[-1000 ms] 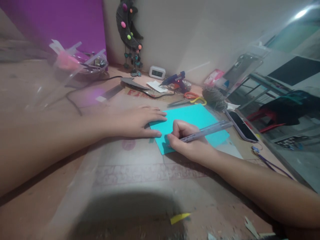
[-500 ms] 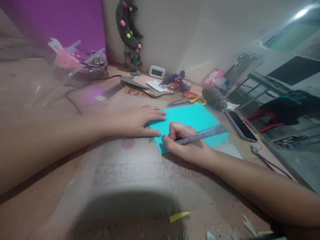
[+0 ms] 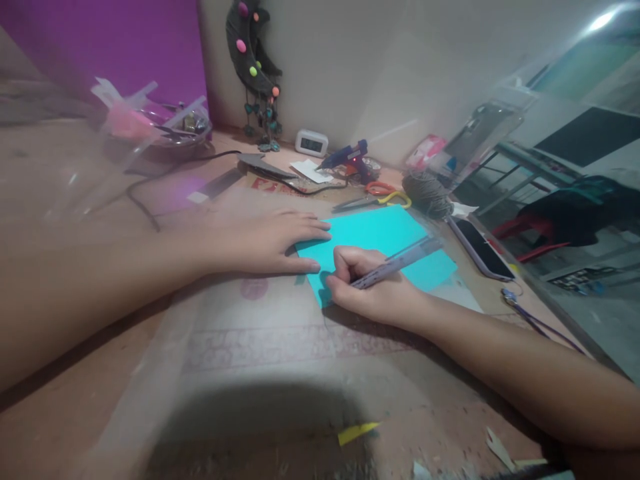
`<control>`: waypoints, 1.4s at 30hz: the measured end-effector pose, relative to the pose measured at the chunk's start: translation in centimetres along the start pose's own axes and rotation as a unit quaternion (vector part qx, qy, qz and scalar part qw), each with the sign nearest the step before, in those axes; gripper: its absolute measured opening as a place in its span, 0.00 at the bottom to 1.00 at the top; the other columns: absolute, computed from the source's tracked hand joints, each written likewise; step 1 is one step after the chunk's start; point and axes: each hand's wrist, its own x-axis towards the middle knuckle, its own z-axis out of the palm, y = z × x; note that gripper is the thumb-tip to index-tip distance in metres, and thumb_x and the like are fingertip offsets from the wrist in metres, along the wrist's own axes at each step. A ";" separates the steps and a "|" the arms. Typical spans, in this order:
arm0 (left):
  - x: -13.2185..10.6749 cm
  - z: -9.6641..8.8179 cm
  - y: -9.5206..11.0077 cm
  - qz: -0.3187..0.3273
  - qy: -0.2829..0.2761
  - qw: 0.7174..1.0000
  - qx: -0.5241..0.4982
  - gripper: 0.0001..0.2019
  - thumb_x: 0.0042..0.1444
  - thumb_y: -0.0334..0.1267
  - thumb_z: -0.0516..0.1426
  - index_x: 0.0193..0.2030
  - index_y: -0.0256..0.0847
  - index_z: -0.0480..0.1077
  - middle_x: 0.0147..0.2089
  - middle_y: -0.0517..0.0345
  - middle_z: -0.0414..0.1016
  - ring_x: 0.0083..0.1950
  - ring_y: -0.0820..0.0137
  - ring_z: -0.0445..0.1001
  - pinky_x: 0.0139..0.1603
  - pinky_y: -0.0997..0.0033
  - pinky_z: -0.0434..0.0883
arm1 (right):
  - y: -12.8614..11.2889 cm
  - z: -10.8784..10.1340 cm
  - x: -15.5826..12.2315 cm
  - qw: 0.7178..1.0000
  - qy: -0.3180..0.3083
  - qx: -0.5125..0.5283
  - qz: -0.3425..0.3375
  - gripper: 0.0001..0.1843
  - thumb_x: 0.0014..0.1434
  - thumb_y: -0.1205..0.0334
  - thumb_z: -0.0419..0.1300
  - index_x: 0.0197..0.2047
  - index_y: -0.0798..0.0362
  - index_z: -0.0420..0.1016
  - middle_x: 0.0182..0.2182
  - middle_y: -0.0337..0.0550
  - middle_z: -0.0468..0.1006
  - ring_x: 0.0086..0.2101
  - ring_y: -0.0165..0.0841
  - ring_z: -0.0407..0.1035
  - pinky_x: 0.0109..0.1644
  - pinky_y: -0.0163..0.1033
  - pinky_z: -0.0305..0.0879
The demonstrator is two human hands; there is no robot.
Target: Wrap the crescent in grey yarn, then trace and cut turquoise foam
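Note:
A turquoise sheet of paper (image 3: 385,240) lies on the brown table. My left hand (image 3: 270,241) rests flat on its left corner, fingers stretched out and pressing it down. My right hand (image 3: 373,287) is closed in a writing grip on a pale purple pen (image 3: 400,260), with the tip down at the sheet's near left edge. The pen's free end points up and to the right over the paper.
Behind the sheet lie scissors with orange and yellow handles (image 3: 380,195), a ball of twine (image 3: 427,193), a blue glue gun (image 3: 347,157) with its black cord, and a small white clock (image 3: 311,142). A phone (image 3: 480,248) lies right of the sheet. Paper scraps (image 3: 357,432) litter the near edge.
My right hand shifted slightly left along the sheet's near edge and the pen's free end swung a little. My left hand stayed put.

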 end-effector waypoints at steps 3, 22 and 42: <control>0.0 0.0 0.0 -0.001 0.000 1.000 -0.003 0.34 0.69 0.62 0.50 0.73 0.46 0.61 0.76 0.53 0.62 0.78 0.57 0.55 0.77 0.56 0.50 | 0.0 0.0 0.0 1.000 0.010 0.001 0.000 0.13 0.53 0.62 0.56 0.22 0.47 0.54 0.19 0.31 0.57 0.22 0.27 0.52 0.27 0.35 0.47; 0.0 0.0 0.0 -0.006 -0.004 1.000 -0.004 0.35 0.68 0.64 0.50 0.74 0.46 0.60 0.77 0.54 0.61 0.79 0.58 0.54 0.77 0.56 0.50 | 0.3 -0.4 -0.3 0.999 0.034 0.024 0.013 0.14 0.54 0.59 0.57 0.23 0.46 0.55 0.17 0.30 0.59 0.21 0.27 0.52 0.25 0.35 0.47; -0.1 -0.1 -0.1 -0.002 -0.004 1.000 -0.004 0.34 0.68 0.61 0.52 0.74 0.46 0.60 0.76 0.52 0.61 0.78 0.56 0.54 0.77 0.54 0.50 | 0.3 -0.6 0.1 1.000 0.011 -0.004 -0.003 0.14 0.53 0.64 0.56 0.23 0.47 0.53 0.19 0.30 0.55 0.23 0.27 0.51 0.27 0.36 0.47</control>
